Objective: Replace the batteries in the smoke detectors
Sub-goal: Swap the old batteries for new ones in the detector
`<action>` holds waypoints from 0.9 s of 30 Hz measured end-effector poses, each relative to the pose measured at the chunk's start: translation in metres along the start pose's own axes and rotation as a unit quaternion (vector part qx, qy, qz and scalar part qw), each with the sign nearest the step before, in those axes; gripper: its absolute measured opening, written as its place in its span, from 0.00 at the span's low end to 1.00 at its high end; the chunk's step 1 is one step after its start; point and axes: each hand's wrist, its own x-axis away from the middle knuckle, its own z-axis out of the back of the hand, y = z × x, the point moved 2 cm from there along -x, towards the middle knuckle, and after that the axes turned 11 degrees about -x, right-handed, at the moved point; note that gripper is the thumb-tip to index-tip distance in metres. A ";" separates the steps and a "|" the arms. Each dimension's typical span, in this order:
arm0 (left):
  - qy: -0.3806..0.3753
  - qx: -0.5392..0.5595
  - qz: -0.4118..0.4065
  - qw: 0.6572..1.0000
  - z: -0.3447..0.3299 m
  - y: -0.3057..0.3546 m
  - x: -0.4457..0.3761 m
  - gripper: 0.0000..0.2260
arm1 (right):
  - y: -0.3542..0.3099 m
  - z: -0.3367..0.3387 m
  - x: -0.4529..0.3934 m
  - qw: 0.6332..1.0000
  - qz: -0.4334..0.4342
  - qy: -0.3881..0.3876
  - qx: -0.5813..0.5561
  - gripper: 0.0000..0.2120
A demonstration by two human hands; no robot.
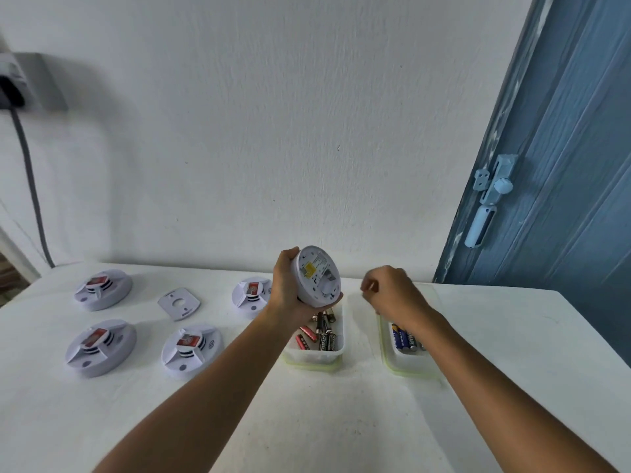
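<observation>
My left hand (288, 288) grips a white round smoke detector (317, 276), tilted so its back with a yellow label faces me, above a clear tub (314, 358) of mixed red and black batteries (321, 336). My right hand (392, 293) hovers blurred over a second tub (409, 367) that holds blue batteries (404, 339); its fingers are curled, and whether they pinch anything is unclear. Several more detectors lie face up on the white table: two at left (102, 290) (100, 346), one in the middle (191, 349), one behind my left wrist (251, 297).
A loose white mounting plate (178, 303) lies among the detectors. A white wall rises right behind the table (307, 421). A blue door with a latch (491, 189) stands at right. A dark cable (32, 186) hangs from a wall socket at far left.
</observation>
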 end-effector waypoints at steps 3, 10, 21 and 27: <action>0.007 0.002 -0.018 1.000 0.019 0.015 0.003 0.18 | -0.033 -0.029 0.004 0.993 0.064 -0.092 -0.022 0.08; 0.050 0.003 -0.016 0.999 0.064 0.032 0.002 0.27 | -0.048 -0.091 -0.009 0.969 0.036 -0.176 0.171 0.08; 0.015 0.005 0.009 1.000 0.086 0.033 -0.004 0.23 | -0.056 -0.104 -0.017 0.924 0.032 -0.177 0.338 0.11; 0.034 0.026 0.015 0.999 0.090 0.032 -0.007 0.34 | -0.046 -0.100 -0.019 0.932 0.048 -0.180 0.310 0.12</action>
